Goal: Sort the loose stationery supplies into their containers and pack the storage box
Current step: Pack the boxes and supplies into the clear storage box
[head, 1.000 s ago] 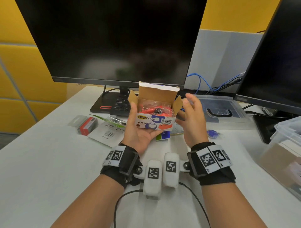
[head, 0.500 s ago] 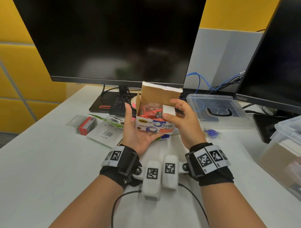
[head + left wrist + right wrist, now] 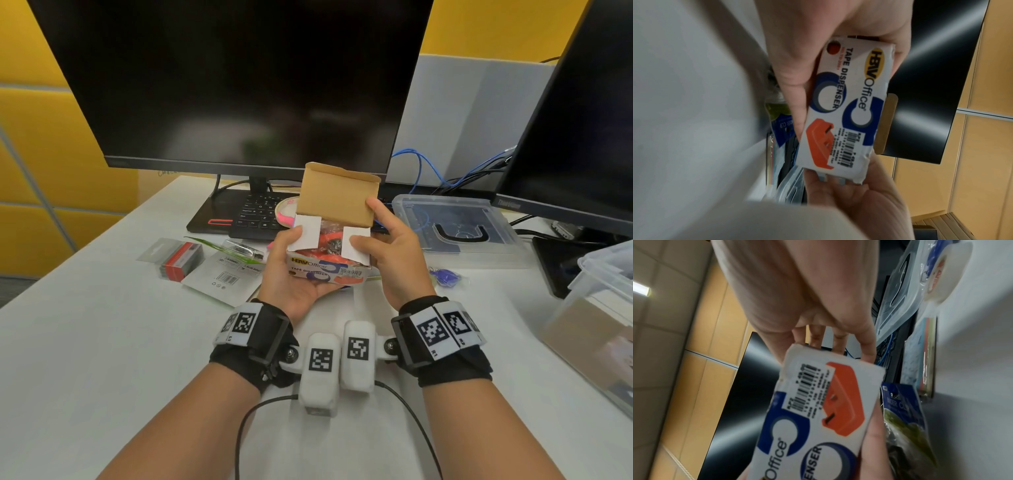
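A white tape dispenser box [image 3: 329, 270] is held above the desk in front of the monitor. My left hand [image 3: 291, 274] cups it from below, thumb on the folded-in left side flap [image 3: 305, 233]. My right hand [image 3: 394, 253] grips the right end: its thumb presses the right side flap [image 3: 356, 245] down and its index finger sits behind the upright brown lid flap [image 3: 337, 197]. An orange dispenser [image 3: 330, 240] in plastic shows between the flaps. The left wrist view shows the box's printed face [image 3: 846, 104], and the right wrist view shows the same box face [image 3: 818, 410].
A clear lid with a black handle [image 3: 455, 229] lies right of the hands, and a clear storage box [image 3: 603, 329] stands at the right edge. A red staple pack [image 3: 178, 258], a white packet [image 3: 226, 274] and a tape roll [image 3: 286, 210] lie left. Two monitors stand behind.
My right hand came onto the box and folded the right side flap in; the left side flap is now folded in too. The lid flap stays upright.
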`<state>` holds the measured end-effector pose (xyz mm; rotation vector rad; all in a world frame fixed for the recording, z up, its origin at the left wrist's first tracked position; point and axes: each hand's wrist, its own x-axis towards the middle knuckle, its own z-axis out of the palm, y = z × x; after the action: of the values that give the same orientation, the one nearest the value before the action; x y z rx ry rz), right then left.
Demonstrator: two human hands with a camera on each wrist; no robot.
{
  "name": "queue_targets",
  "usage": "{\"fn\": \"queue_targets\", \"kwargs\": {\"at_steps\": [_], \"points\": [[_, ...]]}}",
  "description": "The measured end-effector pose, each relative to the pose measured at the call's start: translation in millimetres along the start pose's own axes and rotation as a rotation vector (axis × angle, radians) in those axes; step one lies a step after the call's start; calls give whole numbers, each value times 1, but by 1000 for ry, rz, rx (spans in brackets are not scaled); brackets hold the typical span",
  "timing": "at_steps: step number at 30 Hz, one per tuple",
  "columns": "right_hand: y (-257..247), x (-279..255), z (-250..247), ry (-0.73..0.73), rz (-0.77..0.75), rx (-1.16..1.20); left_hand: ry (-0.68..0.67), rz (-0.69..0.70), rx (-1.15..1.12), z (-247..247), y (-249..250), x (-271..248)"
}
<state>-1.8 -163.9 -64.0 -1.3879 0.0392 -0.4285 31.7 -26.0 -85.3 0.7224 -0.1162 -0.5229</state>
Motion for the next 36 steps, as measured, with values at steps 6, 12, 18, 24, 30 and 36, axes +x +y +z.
{"fn": "queue_targets", "kwargs": {"at_steps": [6,12,18,24,30,36], "points": [[0,-1,0,-33,2,6,38,2,29,3,3,2],[-2,-2,4,-54,-30,59,106,41,-5,0,6,2],[-3,-3,3,-89,-108,-21,93,40,89,0,3,4],[0,-4,4,-144,-149,-161,78,40,105,0,5,2],[1,-2,4,-119,-142,-162,52,54,93,0,5,1],[5,-1,3,-58,-167,-241,16,49,98,1,2,0]]}}
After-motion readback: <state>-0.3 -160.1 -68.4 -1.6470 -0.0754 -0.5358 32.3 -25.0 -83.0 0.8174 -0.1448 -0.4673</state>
